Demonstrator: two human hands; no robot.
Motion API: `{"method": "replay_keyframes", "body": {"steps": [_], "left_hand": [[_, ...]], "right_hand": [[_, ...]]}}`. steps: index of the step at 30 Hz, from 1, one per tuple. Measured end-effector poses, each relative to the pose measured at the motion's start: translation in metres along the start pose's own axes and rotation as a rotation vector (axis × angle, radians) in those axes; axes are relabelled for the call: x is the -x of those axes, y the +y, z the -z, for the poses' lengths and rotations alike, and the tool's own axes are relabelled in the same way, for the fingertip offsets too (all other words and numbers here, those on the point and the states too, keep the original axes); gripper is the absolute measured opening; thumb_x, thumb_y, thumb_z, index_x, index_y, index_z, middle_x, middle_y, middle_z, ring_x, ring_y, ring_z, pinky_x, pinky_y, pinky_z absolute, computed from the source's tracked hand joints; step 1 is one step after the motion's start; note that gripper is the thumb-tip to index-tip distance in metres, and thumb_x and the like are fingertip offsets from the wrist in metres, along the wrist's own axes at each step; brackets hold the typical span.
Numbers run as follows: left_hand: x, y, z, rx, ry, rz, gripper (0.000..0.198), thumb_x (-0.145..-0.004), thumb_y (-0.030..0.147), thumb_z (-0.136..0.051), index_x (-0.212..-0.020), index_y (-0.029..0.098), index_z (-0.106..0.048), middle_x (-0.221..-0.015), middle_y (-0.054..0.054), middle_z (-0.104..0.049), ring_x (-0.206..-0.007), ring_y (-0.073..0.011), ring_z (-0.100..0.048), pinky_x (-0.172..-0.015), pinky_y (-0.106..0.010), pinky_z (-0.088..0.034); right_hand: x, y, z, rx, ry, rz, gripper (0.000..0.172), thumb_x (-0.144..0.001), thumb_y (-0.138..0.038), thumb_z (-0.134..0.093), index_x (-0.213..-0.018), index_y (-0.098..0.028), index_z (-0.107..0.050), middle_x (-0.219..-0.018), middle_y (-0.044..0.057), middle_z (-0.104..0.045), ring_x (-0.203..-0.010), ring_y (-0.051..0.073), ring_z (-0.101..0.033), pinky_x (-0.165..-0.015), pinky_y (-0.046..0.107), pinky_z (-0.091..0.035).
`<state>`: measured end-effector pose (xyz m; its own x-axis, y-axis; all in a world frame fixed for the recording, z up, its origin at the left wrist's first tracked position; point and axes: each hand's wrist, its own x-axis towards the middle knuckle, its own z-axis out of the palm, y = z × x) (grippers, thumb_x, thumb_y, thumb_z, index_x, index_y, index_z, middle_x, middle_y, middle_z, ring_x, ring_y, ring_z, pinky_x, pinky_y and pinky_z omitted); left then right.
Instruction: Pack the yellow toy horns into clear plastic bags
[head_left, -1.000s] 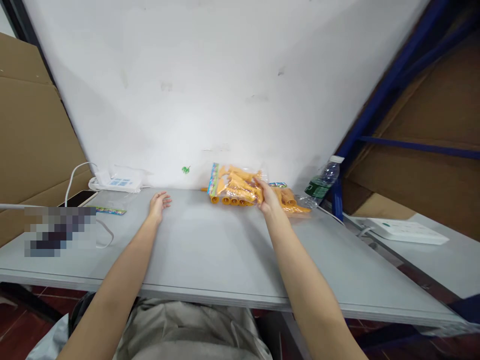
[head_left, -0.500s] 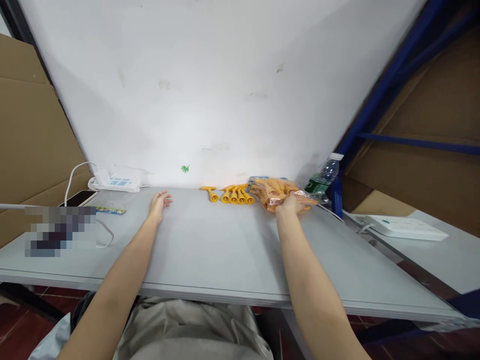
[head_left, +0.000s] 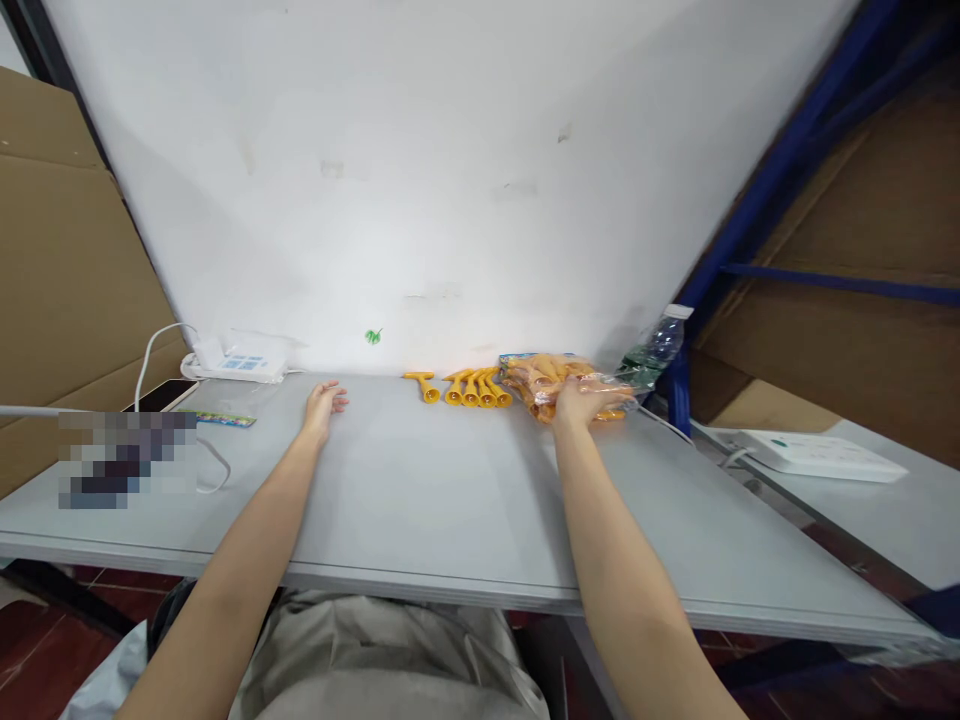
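Note:
My left hand [head_left: 325, 405] rests on its side on the grey table, empty, with its fingers loosely bent and apart. My right hand [head_left: 581, 402] is at a clear plastic bag [head_left: 534, 375] full of orange-yellow horn-shaped pieces. Its fingers are closed on the front right of the bag, and crinkled film hides part of them. Just left of the bag, several yellow horn-shaped pieces [head_left: 470, 390] lie side by side, flared ends toward me. One more yellow horn-shaped piece [head_left: 428, 388] lies a little apart from that row, between it and my left hand.
A plastic bottle [head_left: 660, 350] leans at the back right beside a blue metal frame [head_left: 679, 395]. White power strips [head_left: 240, 368] and a phone [head_left: 166, 396] with cables are at the left. Cardboard [head_left: 67, 260] stands on the left, and a white panel [head_left: 450, 180] closes the back.
My right hand's fingers have shifted on the bag, and the film at its right side has moved. My left hand has stayed in place. The view has shifted slightly.

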<state>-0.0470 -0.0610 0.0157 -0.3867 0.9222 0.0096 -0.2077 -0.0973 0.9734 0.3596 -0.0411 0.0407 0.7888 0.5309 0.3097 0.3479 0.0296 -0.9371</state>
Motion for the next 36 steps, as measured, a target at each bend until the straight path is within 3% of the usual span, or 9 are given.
{"method": "replay_keyframes", "body": {"steps": [3, 6, 9, 13, 18, 21, 29, 32, 36], "left_hand": [[-0.001, -0.001, -0.001, -0.008, -0.004, 0.005, 0.024, -0.064, 0.017, -0.054, -0.088, 0.017, -0.053, -0.076, -0.002, -0.062, -0.057, -0.0107, -0.059, -0.053, -0.021, -0.041], [-0.004, -0.004, -0.001, -0.103, 0.012, -0.019, 0.023, -0.066, 0.018, -0.054, -0.089, 0.017, -0.053, -0.077, -0.002, -0.062, -0.064, -0.0131, -0.06, -0.058, -0.024, -0.044], [-0.006, -0.007, 0.001, -0.405, 0.094, -0.181, 0.023, -0.067, 0.016, -0.054, -0.089, 0.018, -0.055, -0.086, -0.005, -0.063, -0.085, -0.0189, -0.062, -0.078, -0.031, -0.047], [-0.004, -0.002, 0.01, -0.867, 0.247, -0.377, 0.036, -0.067, 0.013, -0.057, -0.103, 0.016, -0.056, -0.119, -0.016, -0.056, -0.12, -0.0289, -0.047, -0.103, -0.041, -0.032], [-0.009, 0.007, 0.031, -1.06, 0.423, -0.251, 0.064, -0.066, 0.02, -0.061, -0.126, 0.01, -0.044, -0.148, -0.024, -0.026, -0.139, -0.0354, -0.016, -0.109, -0.054, -0.013], [-0.015, 0.006, 0.045, -1.056, 0.444, -0.141, 0.07, -0.064, 0.021, -0.062, -0.13, 0.007, -0.041, -0.148, -0.028, -0.023, -0.14, -0.0369, -0.012, -0.108, -0.056, -0.013], [-0.012, 0.009, 0.037, -0.946, 0.357, -0.065, 0.036, -0.058, 0.017, -0.066, -0.093, 0.014, -0.057, -0.124, -0.029, -0.052, -0.127, -0.0441, -0.036, -0.102, -0.062, -0.018], [-0.006, 0.01, 0.021, -0.861, 0.301, -0.076, 0.021, -0.055, 0.013, -0.066, -0.068, 0.018, -0.05, -0.111, -0.025, -0.058, -0.127, -0.0449, -0.035, -0.099, -0.061, -0.024], [0.001, 0.004, 0.004, -0.827, 0.141, -0.123, 0.032, -0.053, 0.009, -0.065, -0.049, 0.021, -0.035, -0.094, -0.019, -0.063, -0.123, -0.0425, -0.041, -0.1, -0.054, -0.028]], "right_hand": [[0.007, -0.008, 0.007, 0.129, 0.165, -0.049, 0.09, -0.075, -0.024, -0.053, -0.144, 0.001, -0.001, -0.152, 0.027, 0.005, -0.143, 0.029, 0.004, -0.114, 0.048, -0.005], [0.013, -0.014, 0.012, 0.228, 0.146, -0.008, 0.085, -0.073, -0.02, -0.052, -0.145, -0.003, -0.011, -0.154, 0.023, 0.001, -0.142, 0.032, 0.002, -0.113, 0.054, -0.003], [0.015, -0.015, 0.015, 0.304, 0.085, 0.03, 0.065, -0.077, -0.023, -0.048, -0.139, -0.008, -0.035, -0.152, 0.021, -0.016, -0.141, 0.035, -0.003, -0.109, 0.062, -0.001], [0.016, -0.011, 0.017, 0.367, 0.108, 0.08, 0.055, -0.079, -0.025, -0.044, -0.132, -0.009, -0.046, -0.149, 0.023, -0.024, -0.141, 0.036, -0.008, -0.106, 0.066, 0.002], [0.023, -0.019, 0.02, 0.378, 0.142, 0.282, 0.052, -0.081, -0.027, -0.041, -0.13, -0.011, -0.047, -0.15, 0.02, -0.024, -0.141, 0.035, -0.008, -0.104, 0.069, 0.001], [0.032, -0.033, 0.021, 0.37, 0.12, 0.461, 0.049, -0.083, -0.027, -0.038, -0.129, -0.011, -0.047, -0.149, 0.019, -0.025, -0.141, 0.034, -0.008, -0.103, 0.069, 0.003], [0.076, -0.053, 0.003, 0.359, -0.204, 0.882, 0.041, -0.086, -0.02, -0.034, -0.124, -0.018, -0.05, -0.144, 0.015, -0.037, -0.14, 0.029, -0.017, -0.105, 0.065, -0.001], [0.097, -0.045, -0.014, 0.394, -0.373, 1.02, 0.041, -0.087, -0.018, -0.033, -0.123, -0.019, -0.051, -0.142, 0.014, -0.042, -0.138, 0.028, -0.025, -0.107, 0.063, -0.001], [0.125, -0.033, -0.039, 0.5, -0.599, 1.13, 0.045, -0.088, -0.016, -0.03, -0.129, -0.016, -0.047, -0.144, 0.014, -0.039, -0.137, 0.026, -0.027, -0.109, 0.06, 0.0]]}}
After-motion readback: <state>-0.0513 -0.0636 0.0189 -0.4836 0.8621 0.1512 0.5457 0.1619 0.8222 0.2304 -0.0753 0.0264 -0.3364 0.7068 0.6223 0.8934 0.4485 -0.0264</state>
